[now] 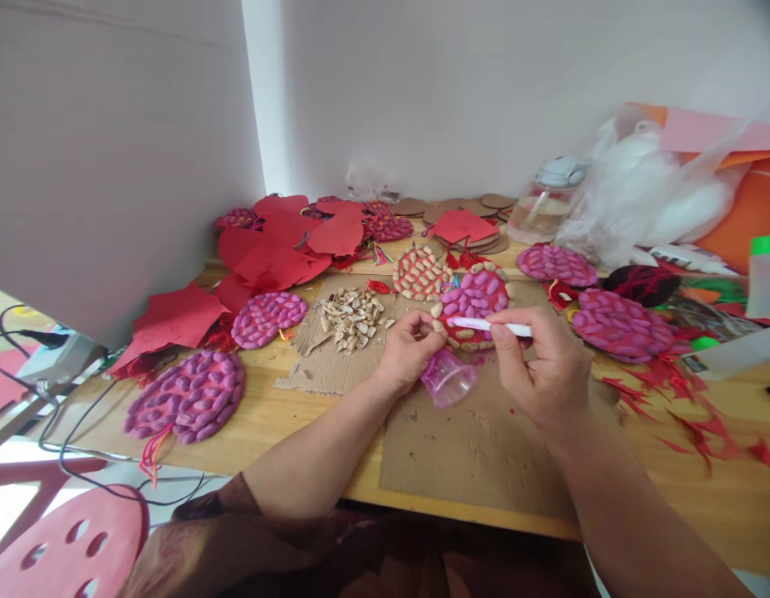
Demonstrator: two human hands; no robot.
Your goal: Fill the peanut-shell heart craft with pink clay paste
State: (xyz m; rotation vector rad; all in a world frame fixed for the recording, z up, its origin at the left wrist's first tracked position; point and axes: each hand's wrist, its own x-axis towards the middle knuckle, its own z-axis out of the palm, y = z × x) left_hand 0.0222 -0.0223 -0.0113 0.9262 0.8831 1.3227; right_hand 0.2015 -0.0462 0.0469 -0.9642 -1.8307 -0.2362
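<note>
My right hand [540,361] grips a white marker-like pen [515,330], its purple tip against a round red disc covered in peanut shells [475,295]. Many shells on that disc are purple, while those along its lower and right rim are still tan. At the disc's left edge, my left hand [413,349] is closed with fingers pinched on the rim. A clear plastic cup with purple stains [452,380] sits tilted just below the disc, beside my left fingers. Behind lies another disc, with tan shells [419,274].
Cardboard [472,465] covers the table front. Broken peanut shells [353,320] are heaped left of my hands. Purple discs [185,396] lie on both sides, with red paper [278,241] behind. A lidded water jar [540,208] and plastic bags [646,195] stand back right.
</note>
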